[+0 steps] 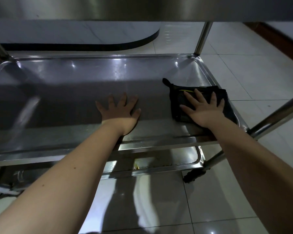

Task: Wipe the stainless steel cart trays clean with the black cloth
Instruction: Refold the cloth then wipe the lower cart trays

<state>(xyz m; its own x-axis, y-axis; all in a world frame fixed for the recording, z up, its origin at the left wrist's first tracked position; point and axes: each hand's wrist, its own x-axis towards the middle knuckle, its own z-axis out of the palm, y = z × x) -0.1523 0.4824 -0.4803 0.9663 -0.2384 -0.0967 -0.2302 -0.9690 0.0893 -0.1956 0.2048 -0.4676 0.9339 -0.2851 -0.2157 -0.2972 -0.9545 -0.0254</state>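
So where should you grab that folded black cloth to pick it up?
Grab the folded black cloth by its near-left edge, coming from above and the left. It lies flat on the shiny steel cart tray, close to the tray's right rim, so that side is tight. The right hand rests flat on it; the left hand lies on bare tray.

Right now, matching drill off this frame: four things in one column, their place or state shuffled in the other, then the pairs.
Things:
1. Left hand
2. Right hand
3. Cloth
4. Lower tray

Places or states:
A. Folded, black, at the right end of the middle tray
B. Flat on bare steel, fingers spread
C. Pressed flat on top of the cloth
D. Under the middle tray, with yellowish bits near its front edge

Pairs: 1-B, 2-C, 3-A, 4-D
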